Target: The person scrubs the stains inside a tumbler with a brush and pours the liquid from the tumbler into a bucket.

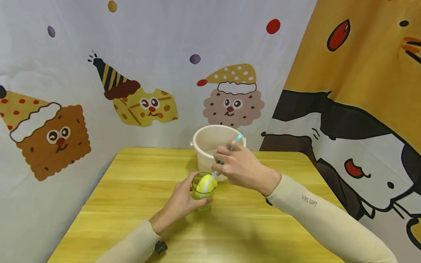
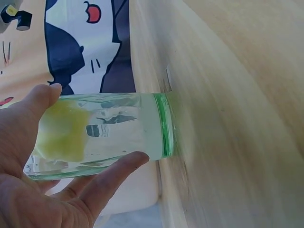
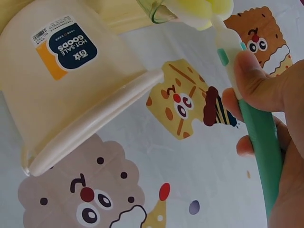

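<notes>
My left hand [image 1: 180, 199] grips a clear, green-tinted drinking glass [image 2: 121, 128], thumb on one side and fingers round the other. The glass stands upright, its thick base close to the tabletop in the left wrist view. My right hand [image 1: 241, 166] holds a cup brush by its green handle [image 3: 261, 152], with the thumb pressed along the neck. The brush's yellow and white sponge head [image 1: 206, 183] sits in the mouth of the glass, partly inside and partly above the rim. Through the glass wall, the sponge's lower end shows as a yellow blur.
A white bucket [image 1: 203, 157] stands just behind the glass at the table's back edge, partly hidden by my right hand. A label [image 3: 66, 47] is stuck on its side. The yellow wood-grain table [image 1: 138, 190] meets a cartoon-printed cloth [image 1: 158, 44] behind.
</notes>
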{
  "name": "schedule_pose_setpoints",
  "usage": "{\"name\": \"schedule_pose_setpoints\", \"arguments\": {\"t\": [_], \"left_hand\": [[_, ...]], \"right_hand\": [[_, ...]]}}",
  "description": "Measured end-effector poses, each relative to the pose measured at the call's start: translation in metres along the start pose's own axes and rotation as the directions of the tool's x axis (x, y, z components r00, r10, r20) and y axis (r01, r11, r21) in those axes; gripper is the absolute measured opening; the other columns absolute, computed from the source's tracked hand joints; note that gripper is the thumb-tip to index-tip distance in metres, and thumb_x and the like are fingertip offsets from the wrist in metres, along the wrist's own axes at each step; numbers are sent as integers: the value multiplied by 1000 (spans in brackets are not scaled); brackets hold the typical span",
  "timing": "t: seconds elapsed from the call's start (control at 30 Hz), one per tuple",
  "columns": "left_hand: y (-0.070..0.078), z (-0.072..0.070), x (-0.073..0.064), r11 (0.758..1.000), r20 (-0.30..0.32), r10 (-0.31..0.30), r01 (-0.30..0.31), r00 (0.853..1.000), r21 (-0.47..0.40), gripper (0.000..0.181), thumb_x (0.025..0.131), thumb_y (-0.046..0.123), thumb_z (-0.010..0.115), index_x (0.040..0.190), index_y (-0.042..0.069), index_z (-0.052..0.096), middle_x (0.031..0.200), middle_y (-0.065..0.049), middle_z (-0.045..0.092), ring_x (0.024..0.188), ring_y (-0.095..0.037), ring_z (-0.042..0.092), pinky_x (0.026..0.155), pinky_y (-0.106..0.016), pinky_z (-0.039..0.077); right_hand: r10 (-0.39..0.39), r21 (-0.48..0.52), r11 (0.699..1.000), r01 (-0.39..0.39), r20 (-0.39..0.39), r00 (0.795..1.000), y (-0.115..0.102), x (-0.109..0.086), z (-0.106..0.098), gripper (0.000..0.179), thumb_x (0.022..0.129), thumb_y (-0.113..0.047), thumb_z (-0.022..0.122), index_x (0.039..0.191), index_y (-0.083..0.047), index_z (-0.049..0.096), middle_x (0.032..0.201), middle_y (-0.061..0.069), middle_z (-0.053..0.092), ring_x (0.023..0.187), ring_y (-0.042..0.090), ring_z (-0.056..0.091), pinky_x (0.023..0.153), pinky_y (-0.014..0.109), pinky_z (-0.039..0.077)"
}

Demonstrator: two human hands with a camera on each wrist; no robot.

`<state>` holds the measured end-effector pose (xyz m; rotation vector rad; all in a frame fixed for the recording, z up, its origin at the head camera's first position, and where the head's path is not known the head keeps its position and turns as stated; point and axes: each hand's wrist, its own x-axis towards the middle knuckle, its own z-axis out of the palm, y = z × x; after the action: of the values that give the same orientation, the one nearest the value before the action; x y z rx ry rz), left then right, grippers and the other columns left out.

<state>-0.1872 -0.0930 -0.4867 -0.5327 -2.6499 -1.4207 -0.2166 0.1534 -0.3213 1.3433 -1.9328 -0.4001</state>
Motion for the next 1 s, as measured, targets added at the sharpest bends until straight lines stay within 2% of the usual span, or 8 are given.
{"name": "schedule_pose_setpoints", "arguments": {"t": [0.23,0.47,0.77,1.0], "left_hand": [[0,0,1,1000,3,20,-20,1000,-1,92,86,34,108,162,26,55,146,0,78,133,-22,77,108,-50,71],[0,-6,2,999,2,33,-33,999,15,94,87,36,107,164,23,54,150,-2,76,136,-24,76,109,-49,70],[1,-5,0,999,15,41,-41,999,4,92,88,34,107,163,22,54,152,-5,77,136,-26,78,108,-50,71],[-1,-4,0,999,14,52,-52,999,-16,92,88,34,107,162,21,54,151,-4,77,135,-24,78,109,-50,71]], "right_hand": [[-6,-29,1000,6,-6,1000,-2,-3,2,22,83,-21,100,96,-29,85,100,-7,80,103,19,66,97,37,51],[-26,-73,997,23,-41,999,-6,2,-3,18,88,-23,94,102,-27,84,102,-4,81,104,22,65,93,37,52],[-32,-84,996,28,-56,998,-10,4,-2,18,87,-17,93,97,-24,80,102,-3,80,100,22,63,97,38,50],[-49,-107,993,39,-91,995,-11,7,1,20,85,-22,95,97,-23,80,102,-3,81,100,21,63,96,36,50]]}}
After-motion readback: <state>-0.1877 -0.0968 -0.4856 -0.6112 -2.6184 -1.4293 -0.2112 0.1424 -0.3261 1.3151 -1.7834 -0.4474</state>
